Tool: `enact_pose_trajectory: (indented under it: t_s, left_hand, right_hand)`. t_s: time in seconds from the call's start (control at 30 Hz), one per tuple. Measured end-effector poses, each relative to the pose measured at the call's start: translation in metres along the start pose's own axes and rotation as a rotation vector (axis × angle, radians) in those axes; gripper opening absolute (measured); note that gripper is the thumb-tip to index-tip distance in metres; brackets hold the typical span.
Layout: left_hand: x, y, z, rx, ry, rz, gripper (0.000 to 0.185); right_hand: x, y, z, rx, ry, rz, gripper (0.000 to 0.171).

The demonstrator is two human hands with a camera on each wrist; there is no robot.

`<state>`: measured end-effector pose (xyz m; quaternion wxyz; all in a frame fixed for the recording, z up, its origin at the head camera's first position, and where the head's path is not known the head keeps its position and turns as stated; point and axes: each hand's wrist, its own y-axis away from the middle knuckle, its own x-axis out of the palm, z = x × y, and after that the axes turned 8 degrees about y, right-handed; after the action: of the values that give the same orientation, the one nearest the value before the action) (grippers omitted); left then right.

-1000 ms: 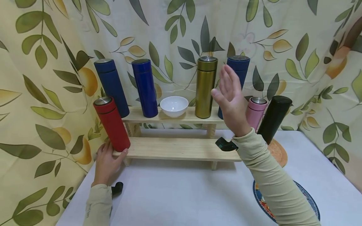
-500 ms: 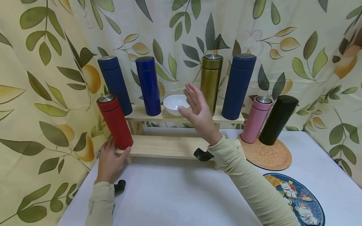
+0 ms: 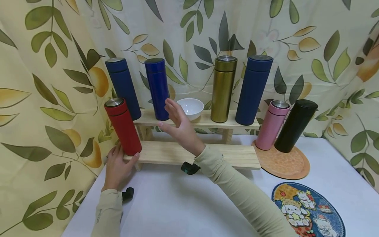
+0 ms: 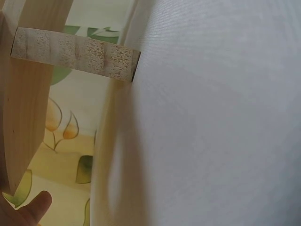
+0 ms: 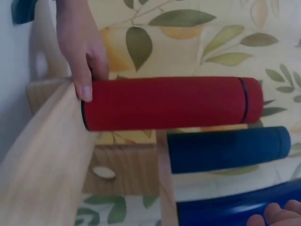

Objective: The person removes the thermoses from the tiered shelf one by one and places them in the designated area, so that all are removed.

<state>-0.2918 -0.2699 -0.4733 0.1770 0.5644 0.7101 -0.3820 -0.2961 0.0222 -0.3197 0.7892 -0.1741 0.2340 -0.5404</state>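
- My left hand point(image 3: 116, 168) grips the base of the red flask point(image 3: 123, 126), thumb and fingers curled round it at the left end of the lower shelf point(image 3: 189, 154).
- The flask stands upright, long axis vertical, silver cap up.
- My right hand point(image 3: 179, 123) hangs in the air, fingers straight and relaxed, holding nothing.
- It's to the right of the red flask, just in front of the blue flask point(image 3: 158, 89) on the upper shelf.
- So the left hand is the nearer one, already on the flask.

The head view looks down and forward across the table at the wooden rack point(image 3: 189, 154), whose lower shelf both close wrist views share, sideways.
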Motion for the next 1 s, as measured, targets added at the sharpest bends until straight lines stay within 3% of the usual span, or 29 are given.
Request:
enact_pose_trajectory:
  t_s: [0.47, 0.73, 1.0]
  left_hand:
    - [0.006, -0.003, 0.0, 0.031, 0.011, -0.024, 0.089]
    - [0.007, -0.007, -0.003, 0.044, 0.017, -0.023, 0.089]
    - [0.0, -0.001, 0.001, -0.02, -0.008, 0.007, 0.093]
  right_hand:
    - [0.033, -0.016, -0.026, 0.09, -0.015, 0.067, 0.089]
    - [0.057, -0.036, -0.033, 0.179, 0.025, 0.046, 0.092]
    - [0.092, -0.059, -0.035, 0.284, 0.051, 0.072, 0.097]
